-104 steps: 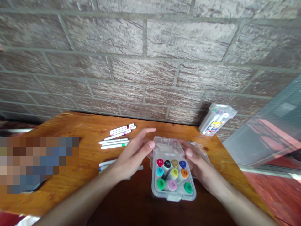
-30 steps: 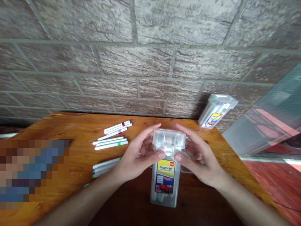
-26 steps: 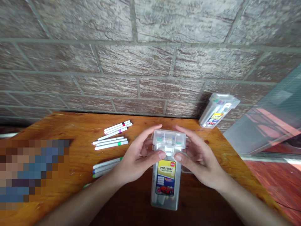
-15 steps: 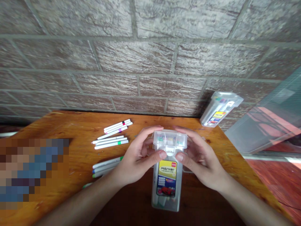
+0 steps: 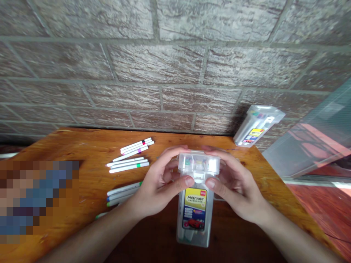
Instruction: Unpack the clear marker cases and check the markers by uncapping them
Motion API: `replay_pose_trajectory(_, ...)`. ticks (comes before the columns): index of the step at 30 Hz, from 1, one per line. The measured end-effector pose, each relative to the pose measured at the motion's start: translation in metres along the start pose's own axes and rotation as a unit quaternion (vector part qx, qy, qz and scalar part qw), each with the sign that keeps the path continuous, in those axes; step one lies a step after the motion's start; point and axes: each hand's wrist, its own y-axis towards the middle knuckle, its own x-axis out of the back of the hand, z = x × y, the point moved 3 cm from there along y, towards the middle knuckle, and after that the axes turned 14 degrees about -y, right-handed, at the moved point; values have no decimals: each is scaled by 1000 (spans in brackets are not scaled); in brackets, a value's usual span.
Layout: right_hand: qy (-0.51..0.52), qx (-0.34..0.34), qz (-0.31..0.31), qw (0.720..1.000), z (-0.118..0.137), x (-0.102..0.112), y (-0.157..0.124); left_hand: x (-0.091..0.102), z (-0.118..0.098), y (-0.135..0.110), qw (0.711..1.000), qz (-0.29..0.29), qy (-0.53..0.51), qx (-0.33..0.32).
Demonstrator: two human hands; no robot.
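Observation:
A clear plastic marker case (image 5: 194, 215) stands upright in front of me, its label facing my way and its lid (image 5: 199, 162) down over the top. Through the plastic a few coloured markers show. My left hand (image 5: 161, 186) grips the case near the lid from the left, thumb on the front below the latch. From the right, my right hand (image 5: 234, 182) grips it the same way, its thumb beside the latch. The fingers behind the case are partly hidden. Left of my left hand lie several white markers (image 5: 128, 163), and thicker markers (image 5: 123, 191) lie partly behind my wrist.
A second marker case (image 5: 253, 128) stands at the back right corner of the wooden table (image 5: 90, 153). Behind the table rises a brick wall (image 5: 175, 65). A blurred-out patch (image 5: 33, 204) covers the left side. To the right is a reddish floor (image 5: 323, 208).
Both hands keep their hold on the case, which has barely moved. The view has shifted slightly, and a bright reflection now shows on the lid's right side.

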Motion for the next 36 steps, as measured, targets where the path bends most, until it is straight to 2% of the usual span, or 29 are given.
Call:
replay_pose_trajectory(13, -50, 25, -19, 998, 10, 1, -3, -2, -9, -2, 1000, 16, 2, -6)
replay_pose_trajectory(22, -56, 60, -20, 996, 1, -2, 1, -1, -2, 0, 1000, -5, -4, 2)
replay_pose_trajectory(32, -49, 29, 1, 998, -3, -6, -2, -3, 3, 2, 997, -8, -64, 31)
replay_pose_trajectory(36, -62, 15, -8, 998, -2, -9, -4, -3, 6, 0, 996, -19, -76, 33)
